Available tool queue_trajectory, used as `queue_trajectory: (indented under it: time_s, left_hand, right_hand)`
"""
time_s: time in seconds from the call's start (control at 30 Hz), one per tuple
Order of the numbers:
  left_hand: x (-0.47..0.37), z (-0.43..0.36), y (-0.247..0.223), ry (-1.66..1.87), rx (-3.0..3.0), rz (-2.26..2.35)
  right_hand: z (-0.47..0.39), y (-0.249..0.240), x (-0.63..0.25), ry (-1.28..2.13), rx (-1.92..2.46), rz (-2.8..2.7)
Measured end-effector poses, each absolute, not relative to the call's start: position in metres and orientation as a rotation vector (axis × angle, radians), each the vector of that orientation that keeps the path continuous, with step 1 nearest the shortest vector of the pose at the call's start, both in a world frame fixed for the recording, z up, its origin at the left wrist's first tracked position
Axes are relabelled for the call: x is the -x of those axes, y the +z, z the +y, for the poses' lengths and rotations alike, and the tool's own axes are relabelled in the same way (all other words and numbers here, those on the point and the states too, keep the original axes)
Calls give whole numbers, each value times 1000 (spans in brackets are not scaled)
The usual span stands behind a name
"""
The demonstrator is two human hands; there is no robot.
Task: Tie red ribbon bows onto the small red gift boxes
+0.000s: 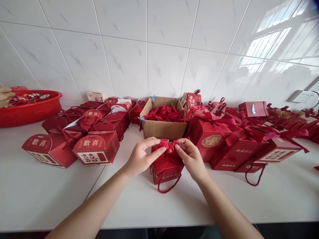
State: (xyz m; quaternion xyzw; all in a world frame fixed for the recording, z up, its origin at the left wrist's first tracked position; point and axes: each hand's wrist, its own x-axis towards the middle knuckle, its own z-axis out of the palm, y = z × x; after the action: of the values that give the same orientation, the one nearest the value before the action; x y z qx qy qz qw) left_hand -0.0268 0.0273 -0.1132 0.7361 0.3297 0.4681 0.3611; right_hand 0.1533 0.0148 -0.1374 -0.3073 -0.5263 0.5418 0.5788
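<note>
A small red gift box [165,173] stands on the white table in front of me, its twisted cord handle [169,190] hanging down the near side. On top of it is a red ribbon [163,143] formed into loops. My left hand [146,153] pinches the left loop between thumb and fingers. The right loop is pinched in my right hand [190,155]. Between both hands the middle of the ribbon lies over the box lid, partly hidden by my fingers.
Behind the gift box is a cardboard box [164,129] full of red ribbons. Boxes without bows [96,149] stand at left, boxes with ribbon bows [239,146] at right. A red basin [30,111] of wrapped sweets sits far left, another person's hand [6,96] over it.
</note>
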Motion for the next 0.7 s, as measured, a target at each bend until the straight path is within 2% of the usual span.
queue_trajectory:
  time_s: [0.27, 0.7]
  left_hand:
    - [29, 29, -114, 1148, -1903, 872]
    - [26, 27, -111, 1255, -1762, 1088]
  right_hand:
    - [15, -139, -152, 1245, 762, -1218]
    - [14, -139, -153, 1233, 794, -1226]
